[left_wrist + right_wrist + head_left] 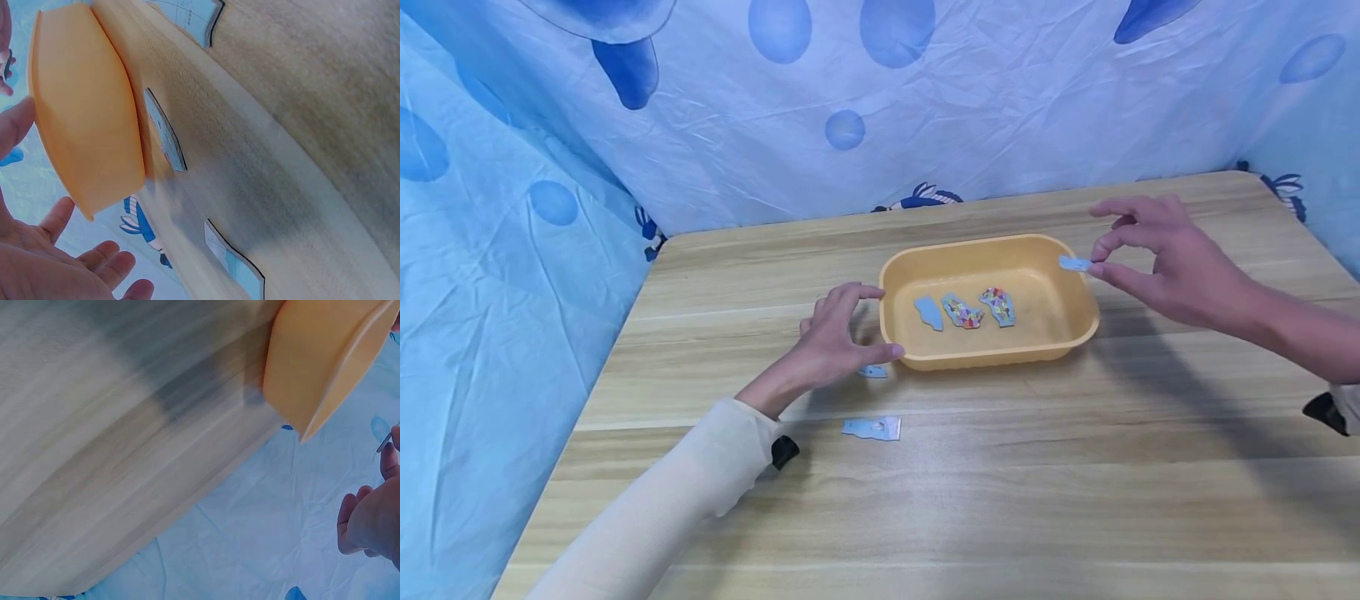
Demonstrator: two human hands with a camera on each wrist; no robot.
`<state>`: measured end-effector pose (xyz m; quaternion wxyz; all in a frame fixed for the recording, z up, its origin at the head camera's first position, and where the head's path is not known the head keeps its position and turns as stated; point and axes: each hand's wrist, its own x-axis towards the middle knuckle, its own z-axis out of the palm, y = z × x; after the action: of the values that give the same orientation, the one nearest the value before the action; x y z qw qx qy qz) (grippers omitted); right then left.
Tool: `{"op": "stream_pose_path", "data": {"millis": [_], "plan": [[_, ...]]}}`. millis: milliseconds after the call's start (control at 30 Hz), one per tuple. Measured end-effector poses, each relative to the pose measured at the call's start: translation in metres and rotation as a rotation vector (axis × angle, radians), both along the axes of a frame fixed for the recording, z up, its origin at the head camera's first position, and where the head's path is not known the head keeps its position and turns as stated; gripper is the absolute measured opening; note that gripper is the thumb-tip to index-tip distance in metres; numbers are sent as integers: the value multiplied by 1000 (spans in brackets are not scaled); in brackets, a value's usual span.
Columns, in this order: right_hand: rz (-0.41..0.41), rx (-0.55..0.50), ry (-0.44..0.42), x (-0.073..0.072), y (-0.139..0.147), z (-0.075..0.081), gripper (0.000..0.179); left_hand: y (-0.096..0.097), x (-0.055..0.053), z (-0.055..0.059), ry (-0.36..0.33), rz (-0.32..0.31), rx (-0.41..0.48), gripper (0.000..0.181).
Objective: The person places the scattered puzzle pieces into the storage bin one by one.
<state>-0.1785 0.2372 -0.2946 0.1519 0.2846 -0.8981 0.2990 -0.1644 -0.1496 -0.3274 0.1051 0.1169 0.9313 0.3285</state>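
A yellow-orange plastic basin (992,357) stands on the wooden table, with a plain blue puzzle piece (928,313) and two multicoloured puzzle pieces (962,312) (998,307) inside. My left hand (835,337) touches the basin's left rim with thumb and index fingertip, its other fingers loosely bent. Between thumb and index finger, my right hand (1172,258) pinches a small light blue puzzle piece (1074,263) over the basin's right rim. In the right wrist view, that piece (384,442) shows only as a thin edge.
On the table left of the basin, one puzzle piece (872,372) is partly hidden by my left hand. Another flat piece (871,428) lies nearer me. Blue patterned cloth (842,83) hangs behind the table (1037,500) and along its sides.
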Motion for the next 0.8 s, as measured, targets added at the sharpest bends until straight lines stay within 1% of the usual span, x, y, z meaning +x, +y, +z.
{"op": "stream_pose_path", "data": {"millis": [200,400,800], "plan": [[4,26,-43,-8,-4,2,18,0,-1,0,1,-1,1,73],[38,27,-35,-17,-8,2,16,0,-1,1,-2,1,4,73],[42,70,-78,-31,-16,1,12,-1,-1,-1,-4,3,5,73]]}}
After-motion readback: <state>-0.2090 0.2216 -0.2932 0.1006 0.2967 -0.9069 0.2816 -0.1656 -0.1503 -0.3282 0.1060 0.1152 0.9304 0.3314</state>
